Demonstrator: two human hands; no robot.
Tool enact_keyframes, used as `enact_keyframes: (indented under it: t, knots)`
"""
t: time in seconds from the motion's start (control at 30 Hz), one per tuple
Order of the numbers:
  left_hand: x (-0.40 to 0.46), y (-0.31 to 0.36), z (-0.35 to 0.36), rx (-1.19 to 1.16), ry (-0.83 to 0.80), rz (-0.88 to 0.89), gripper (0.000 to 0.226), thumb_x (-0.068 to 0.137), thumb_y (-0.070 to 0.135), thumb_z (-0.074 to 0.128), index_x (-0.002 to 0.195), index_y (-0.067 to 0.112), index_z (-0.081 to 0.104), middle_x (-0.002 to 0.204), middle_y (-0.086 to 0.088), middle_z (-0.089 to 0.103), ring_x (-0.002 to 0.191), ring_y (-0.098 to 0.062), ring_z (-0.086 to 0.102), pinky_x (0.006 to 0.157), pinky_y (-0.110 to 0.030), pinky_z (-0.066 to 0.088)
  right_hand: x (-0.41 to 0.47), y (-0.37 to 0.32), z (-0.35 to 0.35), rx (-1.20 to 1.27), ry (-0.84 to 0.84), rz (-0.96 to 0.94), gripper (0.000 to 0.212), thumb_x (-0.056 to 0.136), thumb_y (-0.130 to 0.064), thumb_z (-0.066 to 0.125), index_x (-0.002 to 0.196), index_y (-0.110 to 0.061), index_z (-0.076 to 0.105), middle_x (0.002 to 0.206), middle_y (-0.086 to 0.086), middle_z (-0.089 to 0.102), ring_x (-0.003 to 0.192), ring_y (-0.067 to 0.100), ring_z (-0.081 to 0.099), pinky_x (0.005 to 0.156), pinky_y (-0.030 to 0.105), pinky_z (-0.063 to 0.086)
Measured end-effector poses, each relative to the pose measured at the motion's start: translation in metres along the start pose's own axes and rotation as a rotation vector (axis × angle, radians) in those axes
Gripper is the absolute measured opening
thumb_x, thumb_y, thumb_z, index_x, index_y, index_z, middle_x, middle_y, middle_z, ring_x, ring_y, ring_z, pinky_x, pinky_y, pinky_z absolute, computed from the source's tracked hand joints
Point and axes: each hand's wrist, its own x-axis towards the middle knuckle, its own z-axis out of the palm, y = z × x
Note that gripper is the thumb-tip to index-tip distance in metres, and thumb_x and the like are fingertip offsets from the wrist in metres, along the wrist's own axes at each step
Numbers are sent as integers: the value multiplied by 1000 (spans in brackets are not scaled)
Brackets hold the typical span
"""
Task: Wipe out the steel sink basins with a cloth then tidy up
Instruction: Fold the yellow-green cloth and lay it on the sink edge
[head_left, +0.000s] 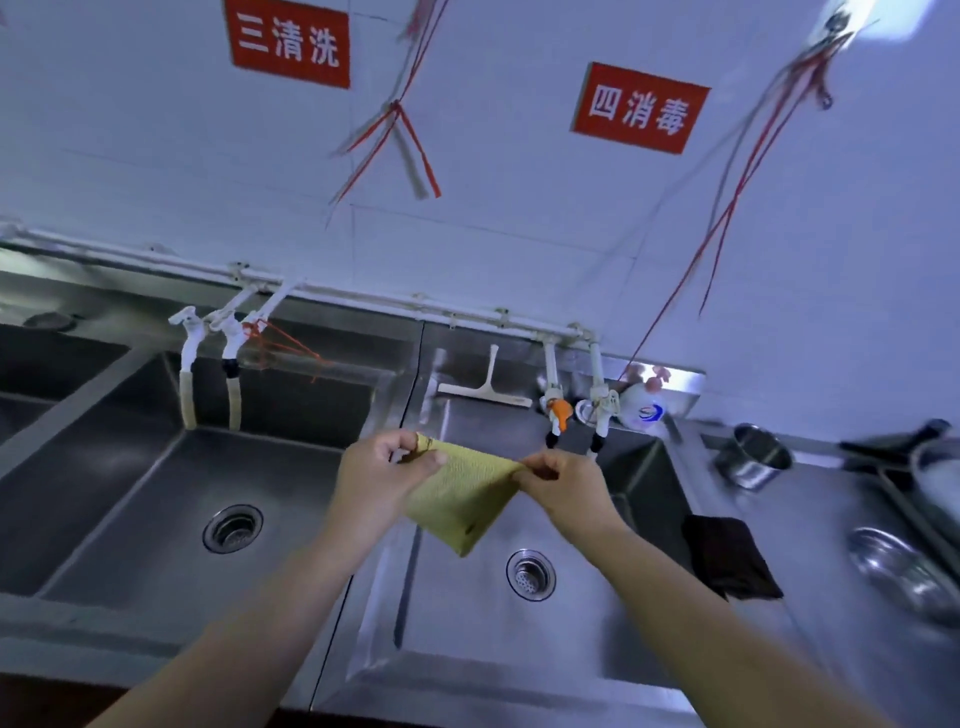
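Observation:
A yellow cloth (460, 501) hangs folded in the air between both hands, above the divider of two steel basins. My left hand (376, 480) pinches its upper left corner. My right hand (563, 483) pinches its upper right corner. Below to the left lies the left basin (130, 483) with a round drain (232, 528). The right basin (467, 618) sits under the cloth, its drain (530, 574) showing below my right forearm.
A squeegee (485, 387) leans at the back of the right basin. Taps (553, 410) hang behind both basins. A dark cloth (730, 558) drapes over the right rim. A steel cup (756, 457), a bowl (898, 569) and a detergent bottle (644, 408) stand on the right counter.

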Motion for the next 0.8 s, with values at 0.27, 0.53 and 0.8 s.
enact_keyframes:
  t: [0.27,0.53,0.8]
  knots:
    - [23,23,96,81,-196,126,25,71,20,81,66,28,58,63,14,57,57,5,51,55,-4,38,7,37,-44,-40,-145,-56,22,83,-33,64,105,-30,61,96,-14,59,88,0,55,76,20,45]
    - [54,5,207,94,-598,-308,35,71,51,71,97,31,58,91,19,62,81,4,59,61,-12,43,49,139,-121,69,-154,106,25,92,-24,58,71,-13,50,69,-1,48,63,9,43,59,24,36]
    - [57,-36,398,-328,-585,-675,20,81,5,67,101,3,63,94,-13,71,82,-22,70,66,-27,54,97,302,-205,199,-19,408,25,92,-28,58,78,-6,57,70,-1,54,64,10,50,55,18,40]
